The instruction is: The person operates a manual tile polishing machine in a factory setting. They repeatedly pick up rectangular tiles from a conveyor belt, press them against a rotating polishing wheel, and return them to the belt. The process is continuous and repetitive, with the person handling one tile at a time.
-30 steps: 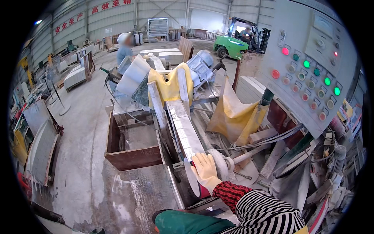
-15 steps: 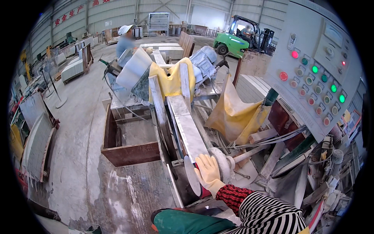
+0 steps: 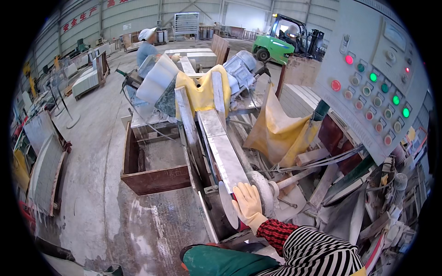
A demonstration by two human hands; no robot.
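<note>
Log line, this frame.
right hand: gloved, open, at near end of pale slab strip | left hand: unseen | control panel: lit red, green

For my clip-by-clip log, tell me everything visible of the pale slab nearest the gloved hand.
The pale slab is a long, narrow strip, whitish with faint grey mottling, resembling stone. It lies flat, lengthwise, pointing toward the yellow cover, its far end meeting another pale strip. Its near end reaches the gloved right hand; whether the fingertips touch it is unclear.
</note>
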